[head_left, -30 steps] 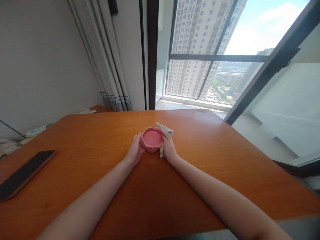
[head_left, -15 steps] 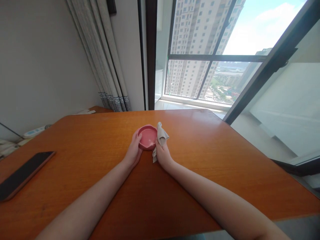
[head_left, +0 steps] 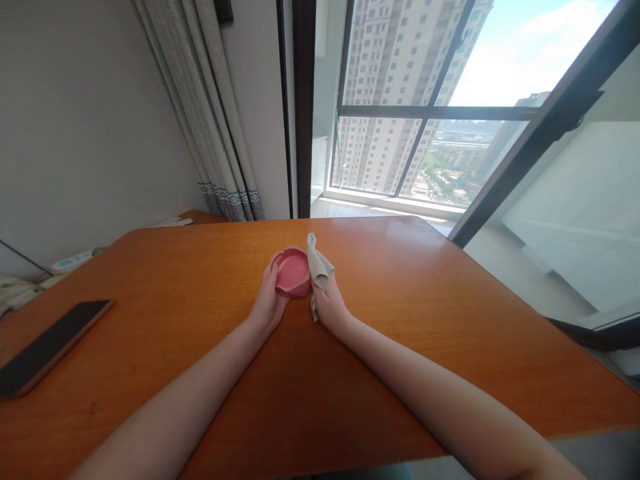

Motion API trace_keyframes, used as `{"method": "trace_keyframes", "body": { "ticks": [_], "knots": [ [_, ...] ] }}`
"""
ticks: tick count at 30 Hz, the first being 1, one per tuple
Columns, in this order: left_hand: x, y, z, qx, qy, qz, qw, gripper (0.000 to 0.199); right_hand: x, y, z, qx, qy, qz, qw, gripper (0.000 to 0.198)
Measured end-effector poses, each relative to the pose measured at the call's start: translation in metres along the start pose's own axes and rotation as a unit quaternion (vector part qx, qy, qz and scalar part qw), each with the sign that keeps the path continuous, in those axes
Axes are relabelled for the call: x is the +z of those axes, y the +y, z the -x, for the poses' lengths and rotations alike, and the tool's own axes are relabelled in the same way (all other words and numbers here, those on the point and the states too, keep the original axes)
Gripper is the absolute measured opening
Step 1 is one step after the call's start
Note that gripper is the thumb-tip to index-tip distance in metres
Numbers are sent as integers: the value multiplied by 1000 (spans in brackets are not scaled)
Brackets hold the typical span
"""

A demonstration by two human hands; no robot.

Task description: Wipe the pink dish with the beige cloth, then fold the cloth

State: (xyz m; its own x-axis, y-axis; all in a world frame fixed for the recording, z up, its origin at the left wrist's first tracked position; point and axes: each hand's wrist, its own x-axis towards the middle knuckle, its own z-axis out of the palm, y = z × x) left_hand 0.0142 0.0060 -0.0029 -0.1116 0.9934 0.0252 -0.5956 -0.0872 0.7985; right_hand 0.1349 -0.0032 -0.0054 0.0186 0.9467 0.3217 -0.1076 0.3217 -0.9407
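Holds a shallow pink dish [head_left: 293, 270] in the left grip [head_left: 267, 299], curled snugly around its left side, near the middle of the far edge of a brown wooden tabletop [head_left: 450, 313]. Keeps a folded pale cloth [head_left: 320, 263] bunched in the right grip [head_left: 330, 301], closed firmly, against the dish's right side. Includes a dark-screened phone [head_left: 53, 347] lying flat near the tabletop's left edge and, beyond the far edge, a grey curtain [head_left: 200, 107].

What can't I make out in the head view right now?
Head view:
Underside of the pink dish: facing away.
Some fingers of the left hand: behind the dish.
Fingertips of the right hand: covered by the cloth.
One end of the phone: cut by the left edge.
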Motion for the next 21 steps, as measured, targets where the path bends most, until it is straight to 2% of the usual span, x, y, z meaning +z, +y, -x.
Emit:
{"method": "trace_keyframes", "body": {
  "ticks": [2,5,9,12,17,21],
  "knots": [
    [2,2,1,-10,-21,5,1000,40,1,1,1,-17,12,22,1000,55],
    [3,4,3,-55,-31,-11,998,41,-3,5,-4,-18,35,20,999,49],
    [0,3,4,-93,-20,-57,994,40,-13,9,-14,-6,17,-25,1000,40],
    [-3,0,3,-93,-15,-62,994,37,-12,11,-14,5,6,-23,1000,39],
    [-2,-3,1,-33,23,-18,999,36,3,13,-4,-3,42,9,999,43],
    [1,-2,4,-63,-14,-26,998,49,0,11,-7,-3,62,-11,998,42]
  ]
}}
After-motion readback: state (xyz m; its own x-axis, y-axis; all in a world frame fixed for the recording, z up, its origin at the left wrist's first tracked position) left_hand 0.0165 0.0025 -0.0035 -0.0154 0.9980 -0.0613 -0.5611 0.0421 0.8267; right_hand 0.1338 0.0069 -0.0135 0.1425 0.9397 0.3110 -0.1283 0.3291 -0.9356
